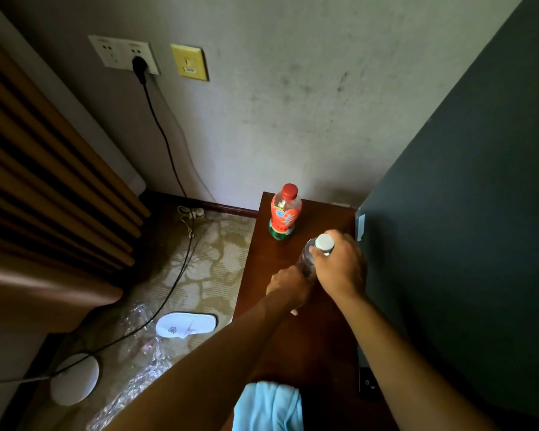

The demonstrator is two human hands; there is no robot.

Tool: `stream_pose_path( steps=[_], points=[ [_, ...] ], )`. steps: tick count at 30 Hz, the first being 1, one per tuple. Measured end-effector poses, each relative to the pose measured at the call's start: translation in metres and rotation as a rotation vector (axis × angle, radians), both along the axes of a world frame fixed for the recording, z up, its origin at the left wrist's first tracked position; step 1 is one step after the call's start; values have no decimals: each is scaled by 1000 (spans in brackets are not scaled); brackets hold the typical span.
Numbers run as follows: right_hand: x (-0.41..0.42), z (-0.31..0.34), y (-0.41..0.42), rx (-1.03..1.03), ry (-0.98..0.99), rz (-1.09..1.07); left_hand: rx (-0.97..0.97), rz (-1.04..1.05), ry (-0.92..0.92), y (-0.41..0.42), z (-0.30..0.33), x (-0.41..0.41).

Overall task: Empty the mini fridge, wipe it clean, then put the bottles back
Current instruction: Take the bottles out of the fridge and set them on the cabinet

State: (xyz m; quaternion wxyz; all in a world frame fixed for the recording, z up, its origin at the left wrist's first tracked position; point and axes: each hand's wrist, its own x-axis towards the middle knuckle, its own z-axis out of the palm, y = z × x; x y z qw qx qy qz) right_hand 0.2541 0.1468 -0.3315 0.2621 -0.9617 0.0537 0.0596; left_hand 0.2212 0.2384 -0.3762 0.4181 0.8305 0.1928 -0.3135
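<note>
A clear water bottle with a white cap (323, 242) stands on the dark wooden cabinet top (271, 265). My right hand (339, 269) grips its neck just under the cap. My left hand (288, 286) wraps around its lower body. Behind it, near the wall, a red-capped drink bottle (285, 213) with a red and green label stands upright by itself. The dark grey mini fridge (464, 228) fills the right side, its interior hidden. A light blue cloth (268, 405) lies at the cabinet's near edge.
Left of the cabinet is patterned carpet with a white slipper (185, 324), crumpled clear plastic (137, 362), a round white disc (73, 379) and a black cable (168, 169) running up to a wall socket. A slatted wooden unit (44, 181) stands at far left.
</note>
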Motion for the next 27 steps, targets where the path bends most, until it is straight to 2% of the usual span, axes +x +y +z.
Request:
stream_pose_path(
  steps=[10, 21, 27],
  points=[
    [44, 0, 23, 131, -31, -113, -8, 48, 48, 4, 4, 49],
    [62, -3, 25, 121, -23, -105, 78, -92, 24, 5, 3, 73],
    [57, -2, 23, 147, 19, -107, 90, -75, -20, 15, 2, 63]
  ],
)
